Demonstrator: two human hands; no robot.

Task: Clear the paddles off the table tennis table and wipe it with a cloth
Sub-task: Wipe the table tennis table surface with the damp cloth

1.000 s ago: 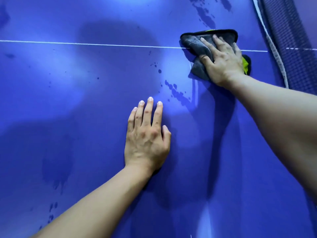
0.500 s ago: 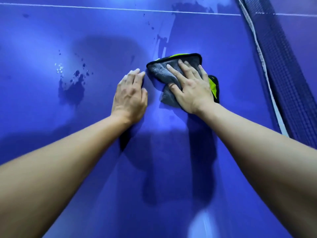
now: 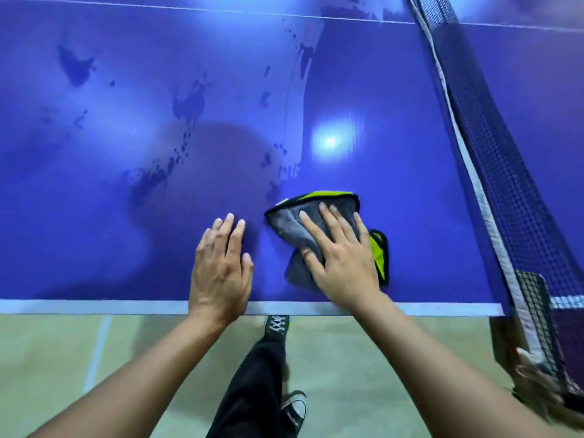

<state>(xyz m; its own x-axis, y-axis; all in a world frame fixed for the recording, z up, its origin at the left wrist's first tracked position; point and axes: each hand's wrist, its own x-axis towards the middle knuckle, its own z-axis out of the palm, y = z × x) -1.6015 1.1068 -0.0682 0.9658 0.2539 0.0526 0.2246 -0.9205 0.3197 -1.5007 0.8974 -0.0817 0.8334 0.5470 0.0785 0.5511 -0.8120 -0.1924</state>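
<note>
Your right hand [image 3: 344,263] was flat on the cloth [image 3: 294,229], fingers straight and fanned out. You were pressing it down, not pinching it, and nothing was curled round it. The cloth sat close to the near edge of the table [image 3: 395,121], a bit right of centre. It was just beside your left hand [image 3: 221,267] but not touching it. That hand was flat on the bare blue top too, fingers straight and holding nothing, with its heel over the white edge line [image 3: 94,306].

The cloth looked like soft microfibre, grey with a lime-green side and black trim, bunched over on itself. I'd guess it was light and floppy, so it only went where your palm pushed it. On a damp top it would probably drag and roll up under your fingers. Palm over the middle with fingers spread toward the far edge seemed the right hold. The green flap poking out right of your hand was loose and could trail.

Dark blotches [image 3: 186,105], wet-looking, lay further out and to the left, and the net [image 3: 505,184] ran along the right. There were no paddles in view, so I'd say you were on the wiping part.
</note>
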